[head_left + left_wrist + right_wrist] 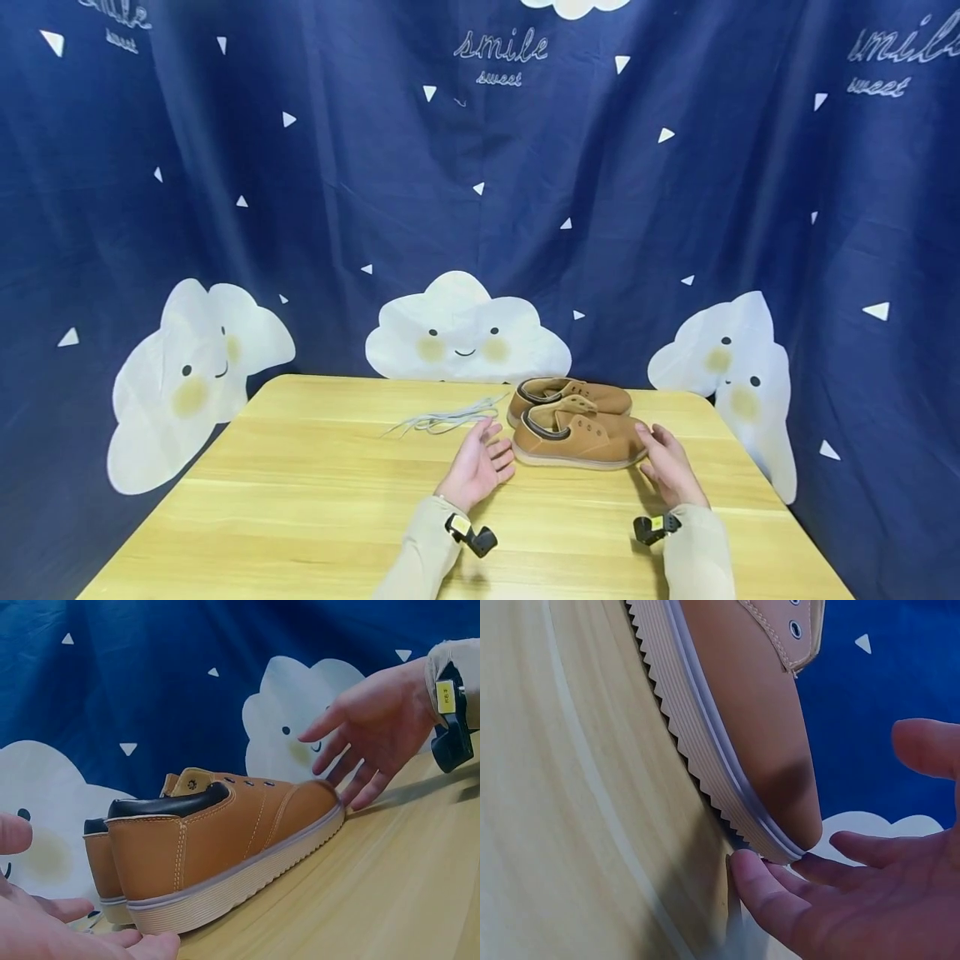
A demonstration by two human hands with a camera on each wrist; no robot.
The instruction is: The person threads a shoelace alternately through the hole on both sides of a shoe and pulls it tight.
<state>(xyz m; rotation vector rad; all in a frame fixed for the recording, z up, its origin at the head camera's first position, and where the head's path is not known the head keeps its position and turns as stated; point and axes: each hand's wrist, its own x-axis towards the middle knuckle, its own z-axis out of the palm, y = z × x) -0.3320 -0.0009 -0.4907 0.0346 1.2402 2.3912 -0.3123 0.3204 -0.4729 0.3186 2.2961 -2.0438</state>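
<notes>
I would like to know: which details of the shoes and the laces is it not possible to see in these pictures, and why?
Head: the lower near side of the far shoe, hidden by the near shoe.
Head: how many pale laces there are; the strands are too thin.
Left wrist: the near shoe's insole, hidden by its dark collar.
Right wrist: the near shoe's heel, cut off by the top edge.

A person's left forearm [415, 553] and right forearm [699, 557], in cream sleeves, reach forward from the bottom of the head view, set apart. The left grip [474, 467], a bare hand, turns its palm up and inward, thumb raised, fingers parted and gently bent. The right grip [672, 471], also bare, angles inward from the wrist, palm facing the left one, thumb uppermost, fingers separated and loosely extended.
</notes>
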